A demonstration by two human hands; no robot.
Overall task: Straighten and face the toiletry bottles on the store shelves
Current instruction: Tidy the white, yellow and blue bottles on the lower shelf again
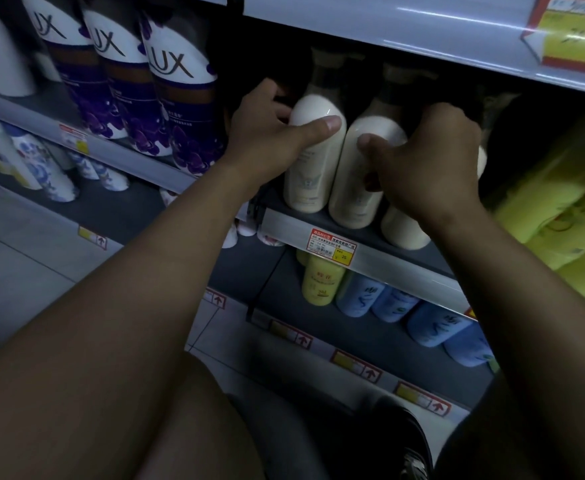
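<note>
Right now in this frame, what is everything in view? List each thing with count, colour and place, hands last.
cream bottles: three in the front row, cream white with dark caps, middle shelf.
Lux bottles: at least three, purple and white, same level, to the left.
yellow bottle: one, yellow, shelf below.
blue bottles: at least four, light blue, shelf below, right of the yellow one.
floral bottles: several, white with blue print, lower left shelf.
yellow packs: stack, yellow-green, right of the cream bottles.
price tag: one, red and white, on the middle shelf edge.
left hand: grips the leftmost cream bottle.
right hand: grips the next cream bottle.
</note>
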